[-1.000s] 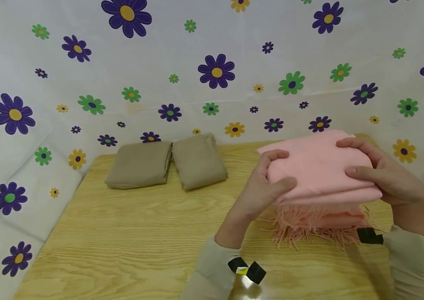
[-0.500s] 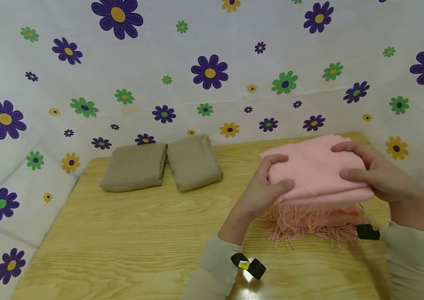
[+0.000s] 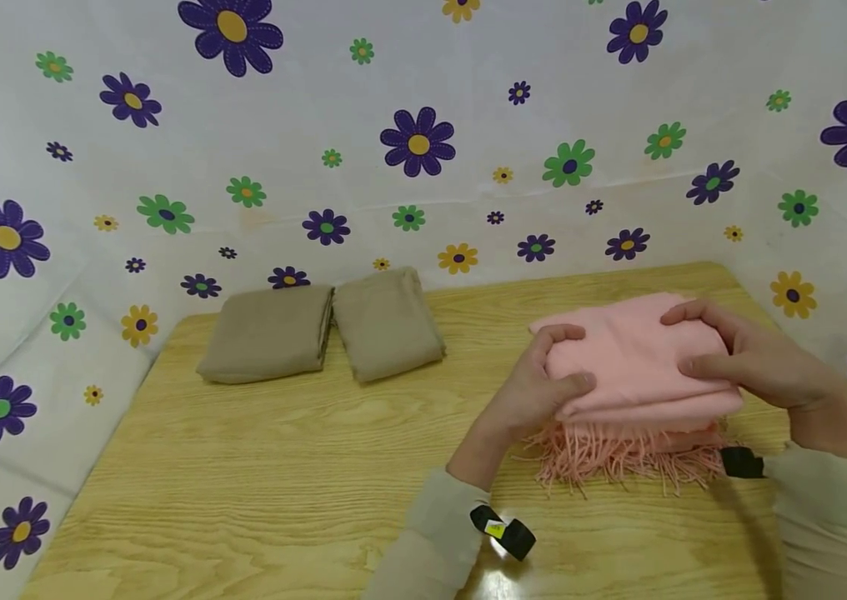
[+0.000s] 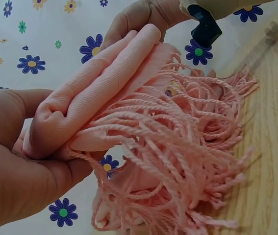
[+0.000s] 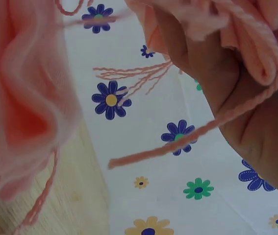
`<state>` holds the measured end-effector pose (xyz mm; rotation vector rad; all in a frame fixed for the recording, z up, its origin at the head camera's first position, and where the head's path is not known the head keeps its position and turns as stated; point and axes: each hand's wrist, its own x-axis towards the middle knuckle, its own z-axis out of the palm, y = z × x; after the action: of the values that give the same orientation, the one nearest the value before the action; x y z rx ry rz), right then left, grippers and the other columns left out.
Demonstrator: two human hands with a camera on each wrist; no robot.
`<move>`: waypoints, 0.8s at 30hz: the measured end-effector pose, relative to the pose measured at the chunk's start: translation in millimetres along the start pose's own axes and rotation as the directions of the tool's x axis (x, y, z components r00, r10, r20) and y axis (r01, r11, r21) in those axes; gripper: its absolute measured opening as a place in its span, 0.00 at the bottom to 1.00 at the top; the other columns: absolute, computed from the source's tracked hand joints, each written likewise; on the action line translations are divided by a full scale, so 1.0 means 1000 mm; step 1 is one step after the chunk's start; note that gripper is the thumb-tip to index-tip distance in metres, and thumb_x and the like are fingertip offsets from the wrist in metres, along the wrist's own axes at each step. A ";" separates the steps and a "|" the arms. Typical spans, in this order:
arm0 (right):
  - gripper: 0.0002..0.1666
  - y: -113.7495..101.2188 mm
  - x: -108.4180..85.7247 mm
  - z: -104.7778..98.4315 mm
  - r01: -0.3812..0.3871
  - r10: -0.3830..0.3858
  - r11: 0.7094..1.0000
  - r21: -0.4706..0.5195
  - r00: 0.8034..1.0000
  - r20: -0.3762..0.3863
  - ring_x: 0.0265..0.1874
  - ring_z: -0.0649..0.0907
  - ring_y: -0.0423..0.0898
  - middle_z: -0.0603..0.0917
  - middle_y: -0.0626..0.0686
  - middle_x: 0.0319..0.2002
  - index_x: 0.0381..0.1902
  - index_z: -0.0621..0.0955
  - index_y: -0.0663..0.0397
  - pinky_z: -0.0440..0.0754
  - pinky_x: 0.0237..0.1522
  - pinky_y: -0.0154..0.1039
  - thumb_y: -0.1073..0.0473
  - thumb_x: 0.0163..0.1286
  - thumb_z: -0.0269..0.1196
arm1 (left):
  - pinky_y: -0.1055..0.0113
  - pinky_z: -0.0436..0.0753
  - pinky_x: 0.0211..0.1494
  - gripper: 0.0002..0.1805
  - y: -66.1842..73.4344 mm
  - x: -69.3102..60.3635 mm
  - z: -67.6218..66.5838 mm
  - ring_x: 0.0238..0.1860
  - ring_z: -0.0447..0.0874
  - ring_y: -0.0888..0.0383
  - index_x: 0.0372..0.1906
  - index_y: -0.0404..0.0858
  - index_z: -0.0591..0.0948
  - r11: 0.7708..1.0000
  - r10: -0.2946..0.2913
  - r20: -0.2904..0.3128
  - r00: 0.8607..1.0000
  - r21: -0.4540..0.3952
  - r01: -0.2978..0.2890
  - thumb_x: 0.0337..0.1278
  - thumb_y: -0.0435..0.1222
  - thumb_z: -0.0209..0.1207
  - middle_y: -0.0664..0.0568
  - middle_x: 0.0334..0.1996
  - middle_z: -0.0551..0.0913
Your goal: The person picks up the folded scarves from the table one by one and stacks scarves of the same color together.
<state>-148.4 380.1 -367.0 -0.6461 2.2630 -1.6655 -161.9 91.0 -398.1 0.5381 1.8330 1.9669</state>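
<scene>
A folded pink scarf (image 3: pixel 633 358) is held level between two hands at the right of the head view. My left hand (image 3: pixel 532 387) grips its left edge, thumb on top. Opposite, my right hand (image 3: pixel 761 362) grips the right edge. Directly beneath lies another folded pink fringed cloth (image 3: pixel 686 440) on the table, mostly hidden by the held one. In the left wrist view, twisted fringe (image 4: pixel 173 132) hangs from the held scarf. The right wrist view has the lower pink cloth (image 5: pixel 21 98) apart from my right hand (image 5: pixel 246 112), with the table below.
Two folded khaki cloths, the left one (image 3: pixel 266 333) and the right one (image 3: pixel 389 325), lie side by side at the back left of the wooden table (image 3: pixel 281 483). A white flower-print sheet (image 3: pixel 303 100) rises behind and beside the table.
Both hands have lowered the held pink scarf, bringing it closer to the cloth beneath. The head view has shifted slightly. The khaki cloths have stayed in place.
</scene>
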 end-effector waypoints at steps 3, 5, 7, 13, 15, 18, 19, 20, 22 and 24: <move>0.28 0.003 -0.003 -0.001 -0.041 0.041 0.998 -0.053 0.999 -0.008 0.30 0.81 0.49 0.72 0.55 0.45 0.65 0.65 0.44 0.82 0.32 0.41 0.71 0.73 0.56 | 0.69 0.80 0.36 0.29 -0.005 0.002 0.001 0.33 0.79 0.60 0.65 0.51 0.70 1.000 -0.015 0.009 1.000 0.000 0.015 0.61 0.28 0.63 0.51 0.47 0.73; 0.27 0.005 -0.004 -0.002 -0.065 0.064 0.994 -0.088 0.998 -0.013 0.31 0.81 0.49 0.72 0.57 0.45 0.65 0.65 0.45 0.82 0.33 0.41 0.69 0.72 0.57 | 0.69 0.80 0.35 0.29 -0.008 0.003 0.002 0.33 0.79 0.60 0.64 0.50 0.70 1.000 -0.028 0.009 1.000 0.000 0.028 0.61 0.28 0.63 0.50 0.46 0.74; 0.27 0.007 -0.005 -0.002 -0.081 0.080 0.989 -0.127 0.997 -0.013 0.32 0.81 0.50 0.73 0.59 0.44 0.64 0.65 0.46 0.82 0.34 0.41 0.68 0.72 0.58 | 0.69 0.80 0.36 0.29 -0.011 0.004 0.004 0.33 0.79 0.60 0.64 0.49 0.70 0.999 -0.032 0.012 0.999 0.008 0.032 0.60 0.27 0.63 0.50 0.45 0.74; 0.26 0.012 -0.007 -0.003 -0.151 0.153 0.970 -0.191 0.988 -0.007 0.31 0.81 0.50 0.74 0.60 0.42 0.62 0.65 0.46 0.81 0.33 0.39 0.64 0.72 0.60 | 0.70 0.78 0.43 0.30 -0.018 0.005 0.006 0.40 0.77 0.62 0.65 0.50 0.70 0.996 -0.046 0.015 0.999 0.075 0.045 0.60 0.28 0.63 0.52 0.49 0.73; 0.26 0.014 -0.008 -0.003 -0.165 0.168 0.968 -0.189 0.986 0.000 0.32 0.81 0.50 0.73 0.61 0.43 0.62 0.64 0.46 0.81 0.34 0.39 0.64 0.72 0.60 | 0.70 0.77 0.46 0.30 -0.019 0.006 0.007 0.42 0.76 0.62 0.65 0.50 0.69 0.995 -0.043 0.012 0.999 0.096 0.042 0.60 0.29 0.63 0.51 0.52 0.72; 0.25 0.017 -0.008 -0.003 -0.175 0.178 0.965 -0.197 0.984 -0.001 0.33 0.80 0.49 0.72 0.61 0.44 0.62 0.64 0.47 0.80 0.35 0.39 0.63 0.72 0.60 | 0.70 0.76 0.50 0.31 -0.021 0.007 0.008 0.46 0.75 0.63 0.66 0.51 0.68 0.991 -0.037 0.000 0.999 0.126 0.037 0.60 0.31 0.64 0.51 0.56 0.71; 0.25 0.018 -0.007 -0.004 -0.178 0.181 0.964 -0.196 0.983 -0.001 0.33 0.80 0.48 0.72 0.61 0.45 0.62 0.64 0.47 0.80 0.35 0.39 0.63 0.72 0.60 | 0.69 0.75 0.52 0.31 -0.021 0.007 0.008 0.47 0.75 0.63 0.67 0.52 0.68 0.991 -0.037 -0.004 0.999 0.132 0.038 0.60 0.31 0.64 0.51 0.58 0.70; 0.25 0.019 -0.007 -0.004 -0.179 0.182 0.965 -0.193 0.983 0.000 0.33 0.80 0.49 0.72 0.61 0.45 0.61 0.64 0.48 0.80 0.35 0.39 0.63 0.72 0.60 | 0.69 0.75 0.54 0.32 -0.022 0.007 0.008 0.48 0.74 0.63 0.67 0.52 0.68 0.990 -0.035 -0.008 0.999 0.140 0.036 0.61 0.31 0.64 0.51 0.60 0.70; 0.25 0.020 -0.008 -0.004 -0.181 0.185 0.965 -0.191 0.983 -0.001 0.34 0.80 0.48 0.72 0.61 0.45 0.61 0.64 0.49 0.80 0.35 0.39 0.64 0.72 0.60 | 0.68 0.74 0.57 0.32 -0.023 0.007 0.009 0.51 0.74 0.63 0.68 0.53 0.67 0.986 -0.031 -0.014 0.999 0.161 0.033 0.62 0.33 0.64 0.50 0.63 0.69; 0.25 0.021 -0.008 -0.004 -0.189 0.193 0.964 -0.184 0.981 0.002 0.34 0.81 0.49 0.72 0.62 0.46 0.61 0.64 0.49 0.81 0.35 0.40 0.64 0.72 0.60 | 0.67 0.73 0.60 0.33 -0.023 0.007 0.010 0.54 0.73 0.63 0.70 0.53 0.67 0.983 -0.024 -0.018 1.000 0.182 0.027 0.62 0.34 0.64 0.50 0.66 0.68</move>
<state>-147.5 393.2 -386.4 -0.4621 2.3986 -1.3679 -161.6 104.4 -420.0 0.5518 2.0327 1.8024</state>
